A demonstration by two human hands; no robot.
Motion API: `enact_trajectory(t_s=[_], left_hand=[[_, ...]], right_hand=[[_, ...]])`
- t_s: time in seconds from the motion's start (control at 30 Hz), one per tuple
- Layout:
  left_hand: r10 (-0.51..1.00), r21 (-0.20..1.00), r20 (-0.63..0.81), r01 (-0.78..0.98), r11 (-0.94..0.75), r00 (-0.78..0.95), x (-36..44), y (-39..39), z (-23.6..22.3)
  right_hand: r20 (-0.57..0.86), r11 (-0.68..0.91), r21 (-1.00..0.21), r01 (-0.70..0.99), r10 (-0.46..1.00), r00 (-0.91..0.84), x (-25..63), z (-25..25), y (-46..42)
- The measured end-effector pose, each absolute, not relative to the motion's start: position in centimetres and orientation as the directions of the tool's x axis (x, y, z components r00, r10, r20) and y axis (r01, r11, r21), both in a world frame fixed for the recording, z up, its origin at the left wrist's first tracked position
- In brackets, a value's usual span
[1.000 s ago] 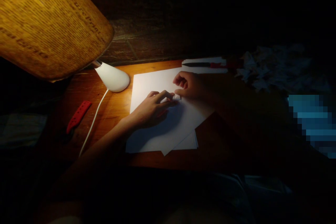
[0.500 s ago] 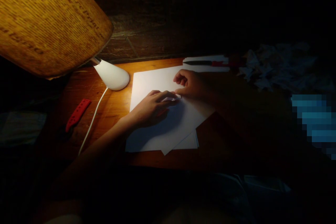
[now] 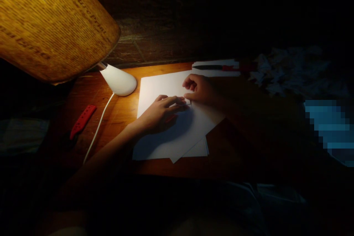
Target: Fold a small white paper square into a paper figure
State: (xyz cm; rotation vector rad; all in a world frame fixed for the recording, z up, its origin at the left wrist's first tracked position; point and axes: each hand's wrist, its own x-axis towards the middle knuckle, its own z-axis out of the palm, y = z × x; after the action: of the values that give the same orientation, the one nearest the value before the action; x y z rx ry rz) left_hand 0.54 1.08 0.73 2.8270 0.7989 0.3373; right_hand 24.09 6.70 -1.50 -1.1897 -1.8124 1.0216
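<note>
A small folded piece of white paper (image 3: 188, 104) lies mostly hidden at my fingertips, over white paper sheets (image 3: 155, 84). My left hand (image 3: 163, 112) comes in from the lower left, its fingers closed around the folded piece and pressing it down. Opposite it, my right hand (image 3: 201, 88) has its fingers curled, and the thumb meets the piece's right end by the left fingertips. Shadow falls across the sheets below both hands. The top sheet lies turned at an angle over others.
A lit lamp with a printed shade (image 3: 55, 25) and a white base (image 3: 118, 80) stands at left, its cord (image 3: 99, 129) trailing forward. Nearby is a red-handled object (image 3: 83, 121). A dark-bladed knife (image 3: 207, 67) rests on more paper behind. Crumpled paper (image 3: 290, 70) is piled at right.
The folded piece shows less of its white surface between my left fingers and appears flatter. Both hands stay nearly in place.
</note>
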Motion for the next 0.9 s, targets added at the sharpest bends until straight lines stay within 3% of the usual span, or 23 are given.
enact_trajectory(t_s=[0.9], left_hand=[[0.531,0.244,0.158,0.488,-0.838,0.832,0.55,1.05,0.62]], right_hand=[[0.199,0.308,-0.873,0.378,0.933,-0.301,23.80,-1.90,6.60]])
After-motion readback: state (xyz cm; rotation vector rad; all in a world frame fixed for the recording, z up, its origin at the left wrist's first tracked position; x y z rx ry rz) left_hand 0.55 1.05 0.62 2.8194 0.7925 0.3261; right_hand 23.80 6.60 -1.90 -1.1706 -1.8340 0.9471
